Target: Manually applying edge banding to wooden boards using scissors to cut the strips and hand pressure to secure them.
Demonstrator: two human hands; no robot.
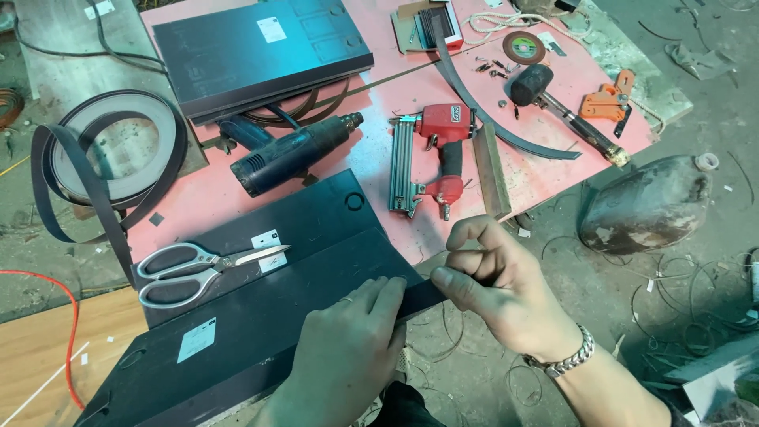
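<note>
A dark board panel [237, 316] lies tilted across the near edge of the pink table [379, 158]. My left hand [348, 348] presses flat on the panel's right end, fingers together. My right hand [494, 285], with a metal watch at the wrist, pinches a dark edge strip [423, 294] at the panel's right corner between thumb and fingers. White-handled scissors [202, 269] rest on the panel to the left of my hands.
On the table lie a blue heat gun [288, 154], a red nail gun [431, 158], a second dark panel [261, 51], a rubber mallet [553, 99], an orange clamp [605, 101] and a wood block [492, 170]. A coil of edge banding [111, 158] sits left. Wire scraps litter the floor.
</note>
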